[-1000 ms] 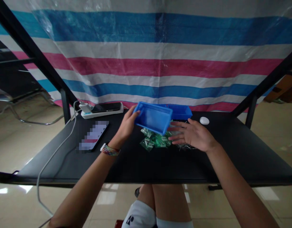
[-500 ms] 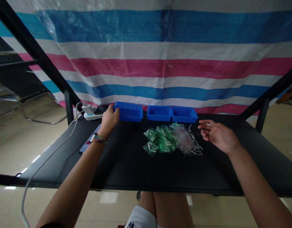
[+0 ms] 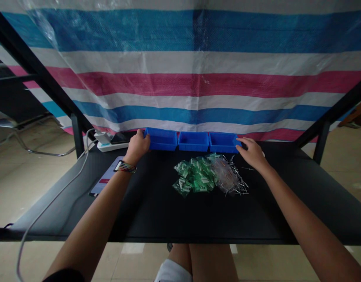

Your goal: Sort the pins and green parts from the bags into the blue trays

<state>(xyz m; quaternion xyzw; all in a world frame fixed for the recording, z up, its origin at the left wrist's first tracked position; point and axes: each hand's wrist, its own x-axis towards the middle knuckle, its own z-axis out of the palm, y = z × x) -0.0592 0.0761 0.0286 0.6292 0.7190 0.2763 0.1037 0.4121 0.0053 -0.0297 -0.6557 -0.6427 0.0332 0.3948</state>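
Your right hand point(image 3: 251, 152) has come in from the open table to the right end of the row of blue bins point(image 3: 194, 141). Its fingers lie loosely against the right bin point(image 3: 223, 141), closed on nothing. Your left hand point(image 3: 138, 145) stays curled on the outer wall of the left bin point(image 3: 163, 140), so both ends are now bracketed. Just in front of the row, green packets point(image 3: 195, 176) and clear packets point(image 3: 229, 177) lie on the black table point(image 3: 198, 219). A striped tarp point(image 3: 198, 78) hangs behind it, and a power strip point(image 3: 108, 145) sits to its left.
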